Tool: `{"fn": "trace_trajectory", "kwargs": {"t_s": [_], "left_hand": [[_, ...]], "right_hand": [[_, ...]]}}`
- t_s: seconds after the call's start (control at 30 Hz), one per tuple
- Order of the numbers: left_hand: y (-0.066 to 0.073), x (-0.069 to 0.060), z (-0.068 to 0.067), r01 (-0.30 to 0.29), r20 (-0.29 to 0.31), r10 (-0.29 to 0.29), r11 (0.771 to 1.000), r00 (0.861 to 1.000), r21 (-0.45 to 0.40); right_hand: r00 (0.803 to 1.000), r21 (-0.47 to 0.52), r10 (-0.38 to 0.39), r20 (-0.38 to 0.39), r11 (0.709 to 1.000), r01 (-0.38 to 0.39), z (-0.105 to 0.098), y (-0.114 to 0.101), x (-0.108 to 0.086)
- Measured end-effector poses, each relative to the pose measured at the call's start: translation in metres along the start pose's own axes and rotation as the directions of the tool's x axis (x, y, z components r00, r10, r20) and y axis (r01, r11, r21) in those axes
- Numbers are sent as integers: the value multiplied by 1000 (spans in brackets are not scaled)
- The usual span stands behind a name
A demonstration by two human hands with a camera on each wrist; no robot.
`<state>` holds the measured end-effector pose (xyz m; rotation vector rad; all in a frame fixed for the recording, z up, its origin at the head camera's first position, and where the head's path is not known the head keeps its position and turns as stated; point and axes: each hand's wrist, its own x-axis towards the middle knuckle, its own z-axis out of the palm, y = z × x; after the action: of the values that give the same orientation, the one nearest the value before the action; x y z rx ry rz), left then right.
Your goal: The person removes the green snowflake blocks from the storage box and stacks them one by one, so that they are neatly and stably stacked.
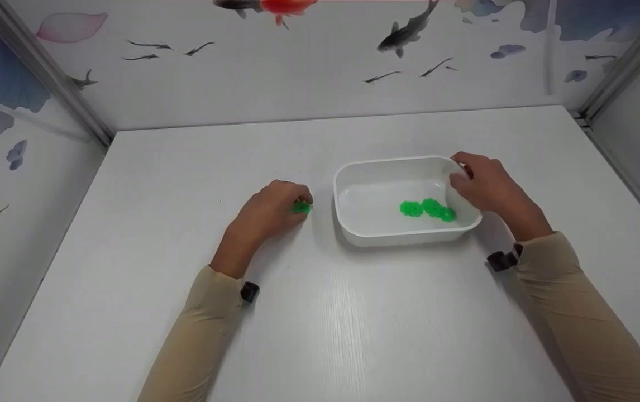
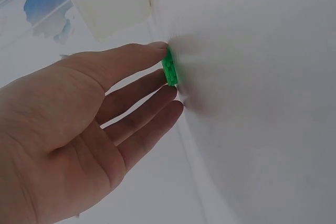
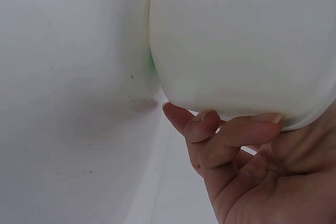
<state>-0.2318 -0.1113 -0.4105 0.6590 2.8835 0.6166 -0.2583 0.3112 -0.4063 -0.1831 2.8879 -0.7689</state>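
My left hand (image 1: 264,213) pinches a small green plastic disc (image 1: 301,207) between thumb and fingertips, at the tabletop left of the white plastic box. In the left wrist view the disc (image 2: 169,71) stands edge-on with a notched side, and the other fingers reach down to the table. The white box (image 1: 409,239) sits upright on the table. Inside it, toward the right, lie several green discs (image 1: 411,209) with bumpy edges, some touching. My right hand (image 1: 487,184) grips the box's right end, thumb inside the rim; curled fingers press the outer wall (image 3: 236,40) in the right wrist view.
The white table (image 1: 320,324) runs back to a white panel (image 1: 309,72) printed with fish. Another printed panel (image 1: 29,190) stands along the left side, and a plain panel (image 1: 638,111) along the right.
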Motion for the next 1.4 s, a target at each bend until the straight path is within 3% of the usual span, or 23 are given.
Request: {"fn": "trace_trajectory", "kwargs": {"t_s": [0.4, 0.63, 0.8, 1.0, 1.4], "left_hand": [[-1, 1, -1, 9, 12, -8, 1000, 1000, -26], [1, 0, -3, -33, -50, 33, 999, 998, 3], [12, -2, -6, -65, -135, 68, 998, 988, 25], [29, -2, -8, -138, -217, 141, 990, 966, 29], [59, 1, 0, -222, -231, 224, 975, 947, 34]], "right_hand": [[1000, -1, 11, -2, 1000, -11, 0, -2, -1], [1000, -1, 10, -8, 1000, -10, 1, -3, -2], [1000, -2, 12, -8, 1000, -12, 2, -1, 0], [1000, 4, 21, 6, 1000, -21, 0, -1, 0], [1000, 3, 11, 2, 1000, -11, 0, -4, -1]]}}
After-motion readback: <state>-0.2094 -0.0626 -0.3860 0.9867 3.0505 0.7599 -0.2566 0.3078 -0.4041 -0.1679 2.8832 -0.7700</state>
